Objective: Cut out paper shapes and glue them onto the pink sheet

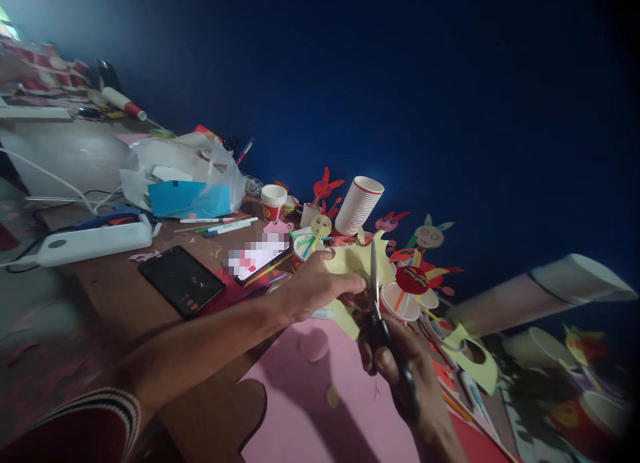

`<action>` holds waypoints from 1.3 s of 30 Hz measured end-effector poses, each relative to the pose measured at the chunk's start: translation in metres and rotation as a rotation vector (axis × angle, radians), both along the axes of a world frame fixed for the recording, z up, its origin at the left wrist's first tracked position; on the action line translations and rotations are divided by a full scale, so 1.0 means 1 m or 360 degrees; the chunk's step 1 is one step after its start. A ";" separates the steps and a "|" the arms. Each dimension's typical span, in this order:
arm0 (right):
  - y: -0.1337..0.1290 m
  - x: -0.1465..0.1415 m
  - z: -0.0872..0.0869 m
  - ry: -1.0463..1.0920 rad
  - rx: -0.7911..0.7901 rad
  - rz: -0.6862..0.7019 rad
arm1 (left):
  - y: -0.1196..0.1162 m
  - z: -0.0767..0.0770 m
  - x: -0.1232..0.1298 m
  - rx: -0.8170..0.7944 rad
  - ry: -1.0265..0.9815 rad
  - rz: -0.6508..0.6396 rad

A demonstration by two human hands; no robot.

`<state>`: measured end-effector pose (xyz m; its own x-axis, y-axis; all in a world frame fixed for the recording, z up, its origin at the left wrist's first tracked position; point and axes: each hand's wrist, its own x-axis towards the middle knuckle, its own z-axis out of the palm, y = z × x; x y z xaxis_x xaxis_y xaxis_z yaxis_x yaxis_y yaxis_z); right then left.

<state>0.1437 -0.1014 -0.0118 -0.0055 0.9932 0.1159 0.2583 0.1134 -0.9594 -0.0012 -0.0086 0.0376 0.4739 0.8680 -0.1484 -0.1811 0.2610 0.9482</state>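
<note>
Sleeve (pixel 75 431) cropped | left hand (pixel 317 288) holding yellow paper (pixel 347 260) | right hand (pixel 417 356) holding scissors (pixel 375 283), one blade unclear

One view from the head, forward and down, near the hands (pixel 315 287), wall (pixel 425 96) beyond.

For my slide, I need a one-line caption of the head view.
The left hand holds yellow paper and the right hand holds scissors against it, above a pink sheet.

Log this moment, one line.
left hand: holding yellow paper | right hand: holding scissors, blades at paper | below: pink sheet
</note>
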 end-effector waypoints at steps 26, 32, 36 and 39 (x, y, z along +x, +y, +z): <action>-0.002 0.001 0.006 0.0103 -0.0041 -0.0102 | 0.006 -0.001 -0.007 0.0077 -0.0102 -0.0323; -0.002 -0.001 0.004 0.0091 -0.0006 -0.0116 | 0.002 -0.010 -0.001 0.0075 -0.0184 -0.0229; -0.002 0.000 0.001 0.0008 0.0002 -0.0097 | 0.001 -0.013 0.002 0.0125 -0.0194 -0.0167; -0.001 -0.002 -0.001 0.0091 -0.0058 -0.0110 | 0.001 -0.012 0.001 0.0122 -0.0199 -0.0139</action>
<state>0.1419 -0.1029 -0.0124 0.0685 0.9946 0.0778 0.2090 0.0619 -0.9760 -0.0005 -0.0071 0.0260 0.5586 0.8293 -0.0183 -0.2788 0.2085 0.9374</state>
